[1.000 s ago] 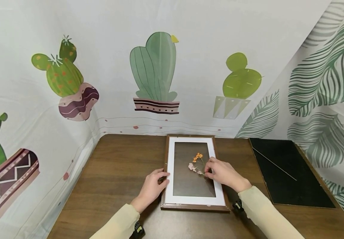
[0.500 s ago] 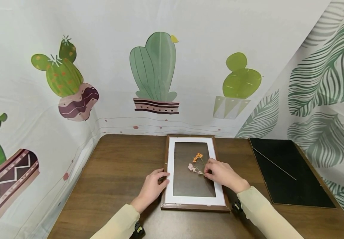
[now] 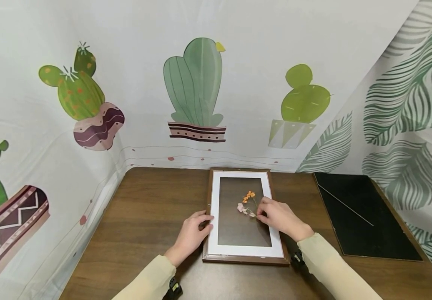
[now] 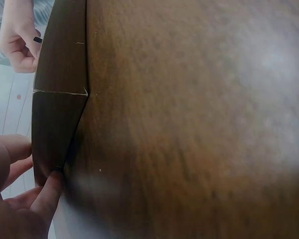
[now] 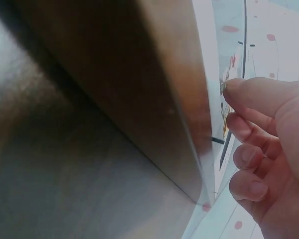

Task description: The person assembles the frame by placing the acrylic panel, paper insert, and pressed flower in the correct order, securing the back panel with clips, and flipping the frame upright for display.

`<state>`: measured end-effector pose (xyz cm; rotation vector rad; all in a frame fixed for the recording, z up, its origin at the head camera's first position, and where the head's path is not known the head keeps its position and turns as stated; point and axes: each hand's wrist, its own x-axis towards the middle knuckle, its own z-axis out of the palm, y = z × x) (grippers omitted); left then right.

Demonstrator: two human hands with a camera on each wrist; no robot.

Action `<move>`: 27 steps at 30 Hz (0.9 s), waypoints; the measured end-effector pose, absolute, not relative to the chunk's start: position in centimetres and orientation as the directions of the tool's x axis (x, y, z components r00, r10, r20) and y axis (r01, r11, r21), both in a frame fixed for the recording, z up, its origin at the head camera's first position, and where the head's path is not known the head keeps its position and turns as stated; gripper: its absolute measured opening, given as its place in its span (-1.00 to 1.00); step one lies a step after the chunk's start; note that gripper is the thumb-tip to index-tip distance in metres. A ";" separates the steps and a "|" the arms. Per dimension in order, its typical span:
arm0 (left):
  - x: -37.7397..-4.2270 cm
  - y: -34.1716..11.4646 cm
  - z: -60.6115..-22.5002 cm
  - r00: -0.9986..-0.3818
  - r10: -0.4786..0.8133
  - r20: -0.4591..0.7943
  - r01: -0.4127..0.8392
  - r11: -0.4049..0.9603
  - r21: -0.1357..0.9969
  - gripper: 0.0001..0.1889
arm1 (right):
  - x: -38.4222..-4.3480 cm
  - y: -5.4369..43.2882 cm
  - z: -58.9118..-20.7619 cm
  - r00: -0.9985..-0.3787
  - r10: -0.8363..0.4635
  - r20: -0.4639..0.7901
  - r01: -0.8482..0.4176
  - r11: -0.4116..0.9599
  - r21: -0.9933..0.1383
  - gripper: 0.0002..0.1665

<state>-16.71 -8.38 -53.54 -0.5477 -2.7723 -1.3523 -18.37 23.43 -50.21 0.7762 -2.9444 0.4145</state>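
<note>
A brown picture frame [image 3: 246, 260] with a white mat [image 3: 234, 251] lies flat on the table, around a dark see-through pane [image 3: 238, 233]. On the pane rest a pressed orange flower sprig [image 3: 251, 194] and a pressed pink flower sprig [image 3: 241, 207], their stems meeting at the right. My right hand [image 3: 281, 216] reaches over the frame's right side and pinches the pink sprig's stem end between thumb and forefinger. At the left side of the frame, my left hand [image 3: 190, 234] grips the edge; in the left wrist view a fingertip [image 4: 51, 186] sits low against the frame's side.
A black backing board [image 3: 370, 237] lies at the right of the table [image 3: 148, 208], with a thin pale rod [image 3: 345, 205] across it. Behind the table hangs a white cloth [image 3: 249, 91] printed with cacti and leaves.
The head view has shifted very slightly. Both hands hold their places, and the pink sprig's lower blossoms have moved a tiny bit.
</note>
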 end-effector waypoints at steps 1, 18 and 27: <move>-16.7 -8.4 -53.5 -0.939 0.306 0.157 0.312 0.565 0.764 -0.77 | -18.4 23.5 -50.2 -0.871 -0.474 0.133 -0.492 0.837 -0.238 -0.88; -16.7 -8.4 -53.5 -0.936 0.314 0.157 0.317 0.564 0.763 -0.77 | -18.1 24.7 -50.0 -0.882 -0.439 0.168 -0.470 0.839 -0.273 -0.87; -16.7 -8.5 -53.6 -0.935 0.313 0.167 0.323 0.558 0.764 -0.78 | -17.3 27.7 -48.9 -0.908 -0.362 0.213 -0.413 0.861 -0.298 -0.84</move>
